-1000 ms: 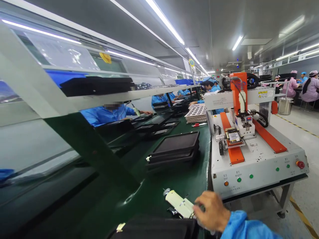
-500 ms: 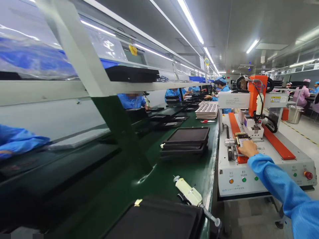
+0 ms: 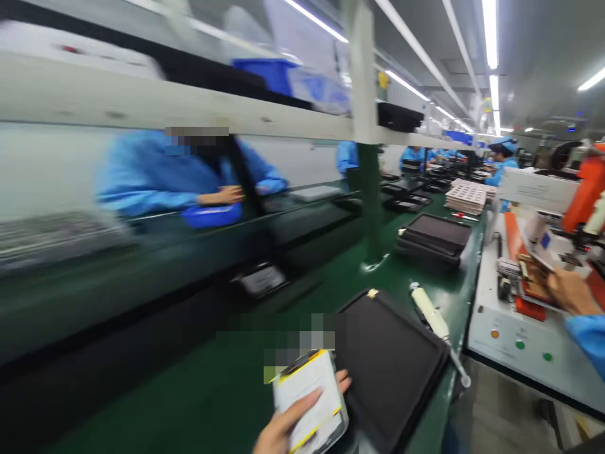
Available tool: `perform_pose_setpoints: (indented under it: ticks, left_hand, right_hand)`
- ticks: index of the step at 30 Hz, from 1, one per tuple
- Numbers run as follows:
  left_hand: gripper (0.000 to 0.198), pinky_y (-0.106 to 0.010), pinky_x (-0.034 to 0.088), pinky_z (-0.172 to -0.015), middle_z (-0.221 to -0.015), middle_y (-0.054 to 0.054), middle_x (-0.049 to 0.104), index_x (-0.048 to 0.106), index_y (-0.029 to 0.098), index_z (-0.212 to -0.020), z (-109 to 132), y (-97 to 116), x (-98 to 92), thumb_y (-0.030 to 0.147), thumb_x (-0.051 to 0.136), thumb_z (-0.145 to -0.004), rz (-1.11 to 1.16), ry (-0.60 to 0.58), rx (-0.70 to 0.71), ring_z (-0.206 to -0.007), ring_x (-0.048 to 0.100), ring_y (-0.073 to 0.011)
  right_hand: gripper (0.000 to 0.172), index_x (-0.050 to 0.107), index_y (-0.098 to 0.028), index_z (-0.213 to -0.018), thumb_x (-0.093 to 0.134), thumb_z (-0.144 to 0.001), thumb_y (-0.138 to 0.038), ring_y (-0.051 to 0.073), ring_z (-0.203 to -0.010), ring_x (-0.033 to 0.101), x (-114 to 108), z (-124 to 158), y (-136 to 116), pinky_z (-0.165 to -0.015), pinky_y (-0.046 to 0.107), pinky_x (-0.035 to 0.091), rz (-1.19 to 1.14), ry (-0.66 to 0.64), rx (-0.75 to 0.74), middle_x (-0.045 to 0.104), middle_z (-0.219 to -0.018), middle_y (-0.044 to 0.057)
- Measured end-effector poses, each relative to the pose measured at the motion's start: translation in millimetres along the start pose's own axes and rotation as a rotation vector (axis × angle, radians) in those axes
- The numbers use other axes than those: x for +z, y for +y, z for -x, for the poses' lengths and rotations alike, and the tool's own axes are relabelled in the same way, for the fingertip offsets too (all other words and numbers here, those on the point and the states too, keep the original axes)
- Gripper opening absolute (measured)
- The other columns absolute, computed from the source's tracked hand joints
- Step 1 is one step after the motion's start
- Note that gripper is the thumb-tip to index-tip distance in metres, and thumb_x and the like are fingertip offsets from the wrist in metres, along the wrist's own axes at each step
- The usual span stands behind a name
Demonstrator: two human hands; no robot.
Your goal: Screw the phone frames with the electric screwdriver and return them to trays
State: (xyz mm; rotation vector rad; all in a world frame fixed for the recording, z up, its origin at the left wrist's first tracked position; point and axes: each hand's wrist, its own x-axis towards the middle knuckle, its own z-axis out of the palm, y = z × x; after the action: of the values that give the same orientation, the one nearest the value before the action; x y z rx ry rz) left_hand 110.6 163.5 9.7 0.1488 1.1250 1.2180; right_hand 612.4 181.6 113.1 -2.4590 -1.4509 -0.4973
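Low in the middle of the head view, my left hand [image 3: 288, 422] grips an open-backed phone [image 3: 312, 397] with a white, battery-like panel and yellow strips along its edges. My thumb lies across the white face, and fingertips show at the far side. At the right, my right hand [image 3: 571, 291] is on the orange-railed bench machine [image 3: 510, 331], its fingers bent at the edge of a flat piece on the fixture [image 3: 534, 280]. Motion blur hides what exactly they hold. A black foam-lined tray [image 3: 387, 366] lies beside the phone.
A cream electric screwdriver [image 3: 430, 309] lies by the bench edge. Farther along are stacked black trays [image 3: 437, 233], a red pen-like tool [image 3: 464, 217] and pale slotted trays [image 3: 466, 197]. A green post [image 3: 368, 202] rises from the bench. Across it, a person in blue [image 3: 151, 170] sits near a blue bin [image 3: 212, 215].
The view has swung left, so the machine sits farther right. My left hand has come into view with the phone. My right hand stays at the fixture, where a flat piece now appears tilted.
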Motion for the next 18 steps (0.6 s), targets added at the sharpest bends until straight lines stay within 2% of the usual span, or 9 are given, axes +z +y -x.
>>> perform_pose_setpoints:
  ticks: [1, 2, 4, 6, 9, 10, 13, 15, 18]
  left_hand:
    - [0.084, -0.034, 0.062, -0.068, -0.106, -0.016, 0.070, 0.040, 0.008, -0.141, 2, -1, 0.1, 0.010, 0.070, -0.062, -0.022, -0.031, 0.020, -0.102, 0.064, -0.0358]
    - [0.081, -0.033, 0.062, -0.065, -0.103, -0.018, 0.070, 0.040, 0.004, -0.140, 4, -2, 1.2, 0.007, 0.068, -0.064, -0.026, -0.069, 0.034, -0.099, 0.066, -0.0351]
    - [0.071, -0.032, 0.061, -0.062, -0.098, -0.019, 0.071, 0.042, 0.001, -0.137, 8, -3, 4.2, 0.003, 0.062, -0.069, 0.015, -0.145, 0.064, -0.092, 0.069, -0.0330]
    - [0.061, -0.033, 0.061, -0.062, -0.095, -0.019, 0.072, 0.046, -0.001, -0.133, 13, -2, 3.6, 0.002, 0.057, -0.073, 0.070, -0.167, 0.094, -0.086, 0.070, -0.0312]
    - [0.055, -0.033, 0.061, -0.063, -0.093, -0.017, 0.072, 0.048, -0.001, -0.132, 27, 1, -13.0, 0.002, 0.054, -0.077, 0.118, -0.120, 0.145, -0.082, 0.071, -0.0284]
    - [0.057, -0.032, 0.061, -0.062, -0.092, -0.016, 0.073, 0.047, 0.001, -0.133, 33, 4, -23.1, 0.001, 0.053, -0.077, 0.128, -0.094, 0.168, -0.080, 0.071, -0.0272]
    - [0.063, -0.031, 0.061, -0.061, -0.091, -0.013, 0.073, 0.043, 0.002, -0.136, 55, 13, -62.3, -0.001, 0.054, -0.075, 0.133, 0.027, 0.263, -0.080, 0.071, -0.0265]
    - [0.065, -0.031, 0.062, -0.063, -0.093, -0.013, 0.073, 0.043, 0.002, -0.136, 70, 18, -89.4, -0.002, 0.057, -0.072, 0.121, 0.109, 0.348, -0.085, 0.070, -0.0278]
    - [0.071, -0.030, 0.062, -0.066, -0.096, -0.012, 0.073, 0.045, 0.007, -0.137, 90, 21, -119.6, 0.001, 0.063, -0.069, 0.112, 0.171, 0.427, -0.091, 0.069, -0.0284]
  right_hand:
    - [0.022, 0.069, -0.011, -0.079, 0.051, -0.091, -0.015, 0.021, -0.053, 0.059, -5, 4, 1, -0.049, 0.030, 0.035, -0.007, 0.022, -0.044, 0.063, -0.065, 0.016]
    - [0.028, 0.070, -0.013, -0.088, 0.044, -0.095, -0.021, 0.021, -0.053, 0.059, -9, 9, -2, -0.049, 0.030, 0.035, -0.033, 0.105, -0.128, 0.064, -0.067, 0.015]
    - [0.038, 0.069, -0.014, -0.106, 0.037, -0.099, -0.034, 0.022, -0.049, 0.058, -18, 27, -21, -0.044, 0.031, 0.035, -0.160, 0.455, -0.447, 0.066, -0.069, 0.013]
    - [0.038, 0.062, -0.015, -0.124, 0.042, -0.099, -0.036, 0.022, -0.050, 0.060, -30, 57, -58, -0.043, 0.031, 0.041, -0.347, 0.655, -0.733, 0.069, -0.077, 0.011]
    - [0.044, 0.049, -0.020, -0.139, 0.051, -0.095, -0.017, 0.023, -0.078, 0.069, -43, 121, -139, -0.061, 0.030, 0.057, -0.749, 0.599, -1.006, 0.070, -0.103, 0.009]
    - [0.047, 0.047, -0.019, -0.140, 0.048, -0.094, -0.013, 0.023, -0.087, 0.069, -44, 143, -167, -0.068, 0.030, 0.059, -0.864, 0.530, -1.084, 0.068, -0.110, 0.009]
    - [0.047, 0.046, -0.011, -0.137, 0.038, -0.091, -0.003, 0.021, -0.101, 0.066, -32, 207, -241, -0.086, 0.030, 0.059, -1.067, 0.334, -1.241, 0.067, -0.111, 0.011]
    - [0.042, 0.056, -0.002, -0.123, 0.033, -0.088, -0.001, 0.025, -0.100, 0.066, -19, 241, -272, -0.085, 0.034, 0.060, -1.045, 0.311, -1.293, 0.068, -0.106, 0.017]
    - [0.041, 0.064, 0.001, -0.107, 0.032, -0.082, 0.000, 0.028, -0.093, 0.067, -3, 274, -291, -0.077, 0.038, 0.061, -0.946, 0.350, -1.290, 0.067, -0.105, 0.021]
